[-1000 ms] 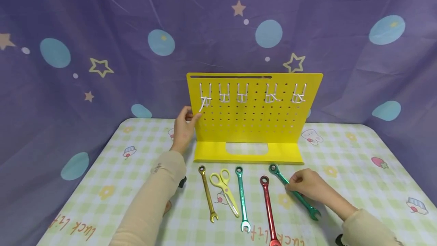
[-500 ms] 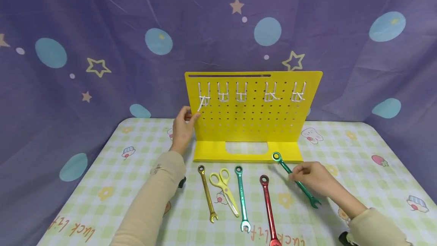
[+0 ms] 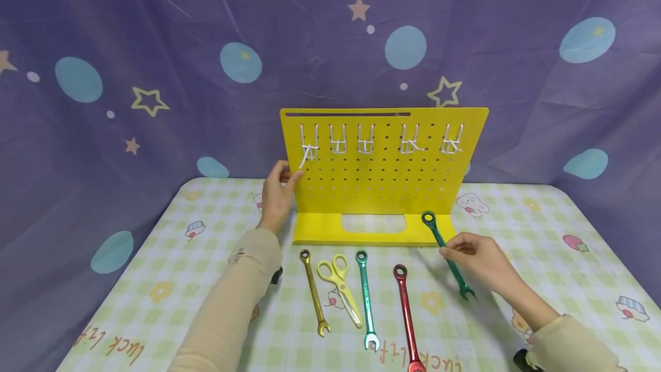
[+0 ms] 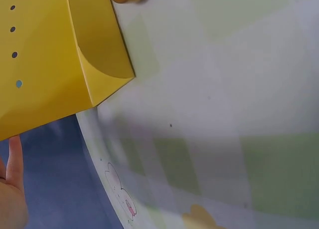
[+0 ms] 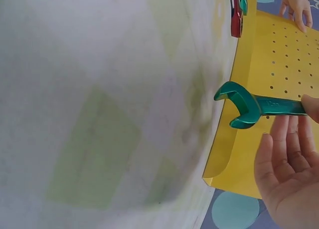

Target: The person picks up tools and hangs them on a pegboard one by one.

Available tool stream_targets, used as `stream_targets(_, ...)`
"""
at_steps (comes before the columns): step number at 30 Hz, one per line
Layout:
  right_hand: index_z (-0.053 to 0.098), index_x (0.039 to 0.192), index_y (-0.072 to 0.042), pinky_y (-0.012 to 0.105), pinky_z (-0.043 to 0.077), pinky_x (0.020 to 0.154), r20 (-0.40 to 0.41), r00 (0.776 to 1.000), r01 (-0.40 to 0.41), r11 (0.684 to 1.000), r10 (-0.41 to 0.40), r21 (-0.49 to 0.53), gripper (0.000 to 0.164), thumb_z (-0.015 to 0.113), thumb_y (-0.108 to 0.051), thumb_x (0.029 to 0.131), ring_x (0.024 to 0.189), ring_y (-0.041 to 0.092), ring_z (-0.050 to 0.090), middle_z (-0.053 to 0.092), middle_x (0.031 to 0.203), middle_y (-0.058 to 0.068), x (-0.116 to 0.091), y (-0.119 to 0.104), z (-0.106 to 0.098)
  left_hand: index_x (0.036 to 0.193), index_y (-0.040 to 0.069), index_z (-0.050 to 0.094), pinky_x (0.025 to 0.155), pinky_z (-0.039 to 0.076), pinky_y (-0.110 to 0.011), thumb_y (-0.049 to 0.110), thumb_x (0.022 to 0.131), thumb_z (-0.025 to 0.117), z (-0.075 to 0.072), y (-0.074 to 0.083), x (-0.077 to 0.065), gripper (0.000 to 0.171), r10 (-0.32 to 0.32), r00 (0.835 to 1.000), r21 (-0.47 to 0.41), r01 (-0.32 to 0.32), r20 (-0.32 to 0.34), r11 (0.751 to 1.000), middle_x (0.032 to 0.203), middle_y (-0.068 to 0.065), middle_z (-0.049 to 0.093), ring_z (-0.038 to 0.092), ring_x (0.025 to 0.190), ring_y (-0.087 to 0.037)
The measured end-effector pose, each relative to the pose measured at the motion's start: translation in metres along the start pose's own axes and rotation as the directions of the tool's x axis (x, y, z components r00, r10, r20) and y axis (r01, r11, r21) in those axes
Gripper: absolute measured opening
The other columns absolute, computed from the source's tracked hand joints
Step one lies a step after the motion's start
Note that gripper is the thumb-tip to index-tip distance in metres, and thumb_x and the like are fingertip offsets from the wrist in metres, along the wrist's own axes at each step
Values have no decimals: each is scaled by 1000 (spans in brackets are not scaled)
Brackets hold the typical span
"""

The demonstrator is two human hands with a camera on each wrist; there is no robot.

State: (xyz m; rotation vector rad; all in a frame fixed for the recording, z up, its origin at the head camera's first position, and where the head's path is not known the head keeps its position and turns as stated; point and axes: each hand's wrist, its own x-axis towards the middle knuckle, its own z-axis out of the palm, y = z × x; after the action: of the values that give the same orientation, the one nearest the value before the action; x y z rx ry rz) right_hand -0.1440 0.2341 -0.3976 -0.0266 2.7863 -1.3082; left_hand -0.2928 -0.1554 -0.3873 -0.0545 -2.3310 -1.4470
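One green wrench: off the desk, tilted, ring end toward the pegboard.
Right grip: your thumb and fingers pinch its shank; hold firmly so it can't swivel.
Left grip: pinches the pegboard's left edge; brace it steady without pushing.

My head view crops the near edge of the table and the tip of the red wrench. I lose some fingertips of the left hand behind the left edge of the board.
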Motion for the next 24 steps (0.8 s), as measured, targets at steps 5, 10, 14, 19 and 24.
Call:
stream_targets(5, 69, 99, -7, 30, 50, 74, -50, 998, 43, 999, -42, 22, 28, 70, -34, 94, 86, 16, 67, 73, 93, 4, 0, -5, -6, 110, 10, 60, 84, 46, -38, 29, 94, 68, 0, 1, -1, 26, -16, 1000, 8, 16, 10, 1000, 101, -12, 64, 58, 96, -26)
stream_targets(10, 70, 103, -7, 36, 50, 80, -82, 994, 70, 997, -68, 24, 33, 68, -39, 94, 91, 16, 68, 73, 96, 4, 4, -12, -13, 110, 10, 59, 82, 46, -36, 28, 95, 66, -1, 3, -2, 25, -17, 1000, 3, 17, 12, 1000, 101, -12, 62, 57, 95, -25)
stream_targets(14, 70, 107, -6, 34, 51, 81, -101, 992, 78, 996, -75, 33, 38, 67, -41, 95, 105, 25, 66, 73, 103, 8, 10, -18, -18, 110, 10, 59, 81, 47, -36, 28, 95, 66, -1, 5, -1, 25, -27, 999, -7, 27, 18, 1000, 101, -12, 61, 56, 95, -25)
stream_targets(19, 69, 110, -4, 24, 52, 77, -131, 987, 99, 994, -92, 46, 39, 65, -40, 96, 104, 24, 65, 72, 107, 10, 14, -24, -23, 110, 10, 59, 82, 47, -36, 30, 95, 66, -1, 6, -1, 26, -44, 999, -5, 44, 17, 999, 102, -11, 61, 56, 95, -26)
stream_targets(24, 69, 109, -4, 22, 53, 74, -184, 979, 102, 992, -86, 78, 40, 64, -42, 96, 87, 11, 65, 72, 103, 5, 16, -27, -28, 110, 11, 59, 82, 47, -37, 31, 95, 66, -1, 7, -2, 26, -49, 999, 2, 49, 17, 999, 102, -12, 61, 56, 95, -26)
